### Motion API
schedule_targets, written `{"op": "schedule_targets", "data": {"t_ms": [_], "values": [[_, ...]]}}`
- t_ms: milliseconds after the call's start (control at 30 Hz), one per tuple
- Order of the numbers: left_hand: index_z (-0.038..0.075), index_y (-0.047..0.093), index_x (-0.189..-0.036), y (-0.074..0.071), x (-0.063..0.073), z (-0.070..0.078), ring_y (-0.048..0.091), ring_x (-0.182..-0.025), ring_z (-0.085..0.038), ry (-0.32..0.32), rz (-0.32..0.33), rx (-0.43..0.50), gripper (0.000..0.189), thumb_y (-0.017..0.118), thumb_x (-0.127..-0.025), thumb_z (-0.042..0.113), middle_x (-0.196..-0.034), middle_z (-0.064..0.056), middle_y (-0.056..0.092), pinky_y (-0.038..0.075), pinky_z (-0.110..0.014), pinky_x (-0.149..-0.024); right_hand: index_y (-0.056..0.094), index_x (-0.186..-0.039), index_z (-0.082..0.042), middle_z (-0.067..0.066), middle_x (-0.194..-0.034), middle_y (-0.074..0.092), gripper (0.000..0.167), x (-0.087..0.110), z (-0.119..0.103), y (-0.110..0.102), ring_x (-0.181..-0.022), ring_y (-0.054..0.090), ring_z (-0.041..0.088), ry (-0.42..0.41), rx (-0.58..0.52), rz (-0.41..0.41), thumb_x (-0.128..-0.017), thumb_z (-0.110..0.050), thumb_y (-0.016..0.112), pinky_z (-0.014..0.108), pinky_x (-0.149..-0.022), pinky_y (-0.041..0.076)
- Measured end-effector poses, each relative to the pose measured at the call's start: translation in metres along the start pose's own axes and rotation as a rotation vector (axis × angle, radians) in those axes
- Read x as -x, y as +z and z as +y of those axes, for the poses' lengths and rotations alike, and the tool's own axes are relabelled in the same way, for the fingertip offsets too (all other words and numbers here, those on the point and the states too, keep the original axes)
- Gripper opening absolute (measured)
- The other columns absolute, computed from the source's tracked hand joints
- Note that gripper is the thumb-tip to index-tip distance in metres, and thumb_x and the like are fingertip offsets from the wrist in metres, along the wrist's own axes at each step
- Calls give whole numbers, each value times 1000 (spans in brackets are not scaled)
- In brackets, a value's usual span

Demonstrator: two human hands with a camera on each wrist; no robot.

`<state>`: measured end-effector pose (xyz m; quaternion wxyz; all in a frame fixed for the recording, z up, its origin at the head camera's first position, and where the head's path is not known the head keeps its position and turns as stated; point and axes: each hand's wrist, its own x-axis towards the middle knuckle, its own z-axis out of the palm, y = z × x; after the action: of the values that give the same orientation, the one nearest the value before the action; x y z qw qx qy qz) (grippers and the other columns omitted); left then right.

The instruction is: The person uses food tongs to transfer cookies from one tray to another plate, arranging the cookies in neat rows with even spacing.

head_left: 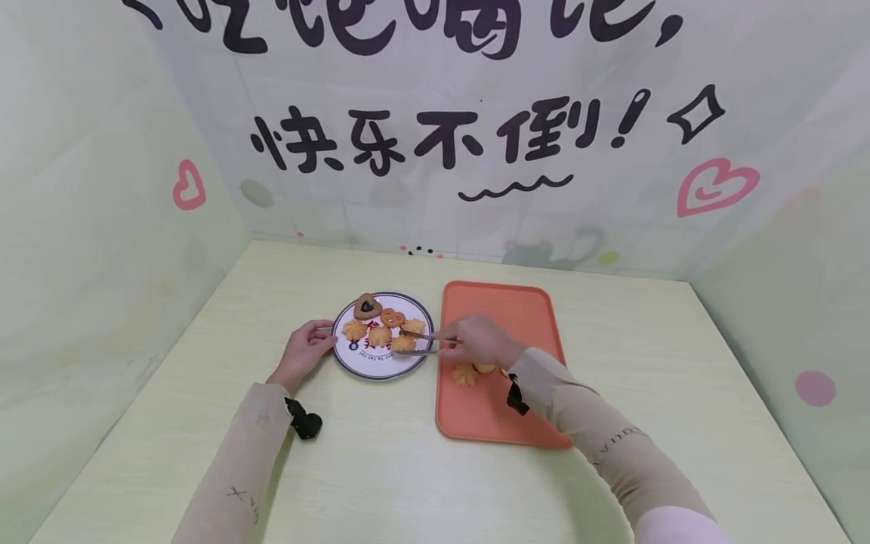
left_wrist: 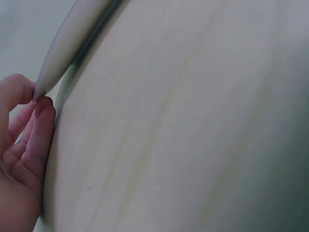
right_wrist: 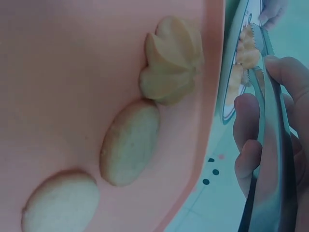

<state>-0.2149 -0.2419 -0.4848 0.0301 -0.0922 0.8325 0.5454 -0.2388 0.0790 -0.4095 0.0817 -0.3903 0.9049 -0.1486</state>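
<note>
My left hand (head_left: pixel 304 353) pinches the left rim of a round white plate (head_left: pixel 360 364) with a blue border; in the left wrist view the thumb (left_wrist: pixel 19 89) lies over the rim and the fingers under it. In my right hand (head_left: pixel 481 340) is a pair of metal tongs (right_wrist: pixel 273 159) with toothed tips. The tongs reach over the plate's right side, their tips on either side of a flower-shaped cookie (head_left: pixel 404 344). Also on the plate lie a brown heart cookie (head_left: pixel 359 310) with a dark centre, a pretzel-shaped cookie (head_left: pixel 392 319) and several flower-shaped cookies (head_left: pixel 379 337).
An orange tray (head_left: pixel 503 302) lies right of the plate, under my right forearm. On it are a flower-shaped cookie (head_left: pixel 465 375) and oval cookies (right_wrist: pixel 130 142) in a row near its edge. Printed cloth walls (head_left: pixel 421 219) enclose the table (head_left: pixel 381 468) at the back and sides.
</note>
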Motion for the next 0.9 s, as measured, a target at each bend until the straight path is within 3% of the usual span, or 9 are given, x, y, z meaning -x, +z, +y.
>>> {"op": "schedule_targets", "data": {"t_ms": [900], "values": [[4,44,-124,0,-1,0,52,-81,-15,-12,-6,-3,39,54,-88,16,-102,-13,53,48,-18,-67,60,-115,-16,-13,-73,59,37,-6,1,8,-59,48,1,-15,11,-20,-81,-30,63,18,-50,41]]}}
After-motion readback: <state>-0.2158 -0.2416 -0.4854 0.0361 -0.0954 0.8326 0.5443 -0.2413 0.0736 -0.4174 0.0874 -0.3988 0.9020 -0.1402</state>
